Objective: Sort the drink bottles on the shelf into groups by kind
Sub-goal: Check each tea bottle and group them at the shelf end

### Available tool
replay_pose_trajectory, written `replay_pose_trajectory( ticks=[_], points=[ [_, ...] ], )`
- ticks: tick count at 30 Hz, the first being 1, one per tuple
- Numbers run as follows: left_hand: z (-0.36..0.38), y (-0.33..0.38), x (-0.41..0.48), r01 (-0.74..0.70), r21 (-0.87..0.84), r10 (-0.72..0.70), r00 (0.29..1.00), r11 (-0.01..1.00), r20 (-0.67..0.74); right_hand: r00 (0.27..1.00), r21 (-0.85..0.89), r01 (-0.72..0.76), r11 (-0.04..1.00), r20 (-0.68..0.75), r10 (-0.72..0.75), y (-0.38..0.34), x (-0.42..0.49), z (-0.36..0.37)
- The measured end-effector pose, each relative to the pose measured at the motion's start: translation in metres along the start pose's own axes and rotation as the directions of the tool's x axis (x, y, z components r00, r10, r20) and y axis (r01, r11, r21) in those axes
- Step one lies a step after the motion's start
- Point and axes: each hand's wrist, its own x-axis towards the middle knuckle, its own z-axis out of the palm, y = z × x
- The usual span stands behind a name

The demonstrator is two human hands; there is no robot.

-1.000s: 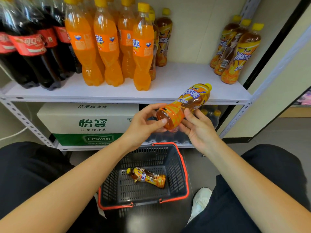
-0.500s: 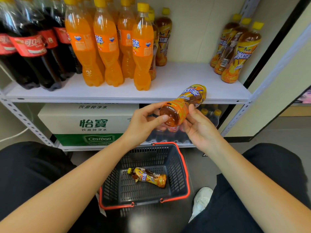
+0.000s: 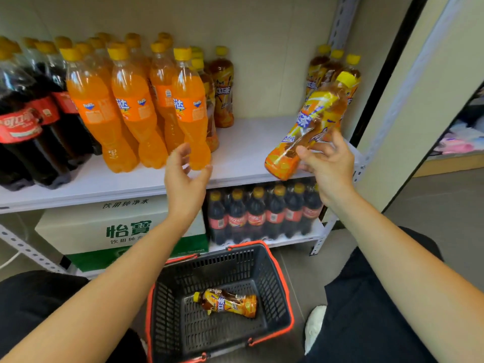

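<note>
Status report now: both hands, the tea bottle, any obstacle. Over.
Left hand open, empty, near the Fanta bottles. Right hand grips tea bottle, tilted, in front of the tea group. No obstacle seen. Second tea bottle lies in basket.

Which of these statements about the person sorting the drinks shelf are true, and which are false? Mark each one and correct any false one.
1. The right hand grips the held tea bottle near its base. True.
2. The left hand grips a bottle too. False: it is open and holds nothing.
3. The basket is empty. False: a second tea bottle lies inside it.
4. The cola bottles stand at the upper shelf's left end. True.
</note>
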Motion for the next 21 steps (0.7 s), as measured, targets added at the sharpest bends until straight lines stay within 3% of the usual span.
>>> replay_pose_trajectory(
  ticks=[5, 10, 15, 21],
  points=[
    [0.022, -0.002, 0.047, 0.104, 0.068, -0.105, 0.994, 0.992, 0.022, 0.975, -0.306, 0.162, 0.938, -0.095, -0.2, -0.003, 0.048, -0.022],
    [0.029, -0.009, 0.064, 0.106, 0.257, -0.098, 0.994, 0.961, -0.042, 0.955, -0.503, 0.147, 0.852, -0.151, -0.254, 0.016, 0.076, -0.039],
    [0.047, -0.009, 0.066, -0.02, 0.156, -0.003, 0.99, 0.988, 0.144, 0.918, -0.614, 0.108, 0.782, -0.241, -0.316, 0.033, 0.091, -0.046],
    [0.08, -0.008, 0.07, -0.072, 0.026, 0.062, 0.956, 0.997, 0.287, 0.851, -0.711, 0.026, 0.703, -0.353, -0.389, 0.051, 0.105, -0.041]
  ],
)
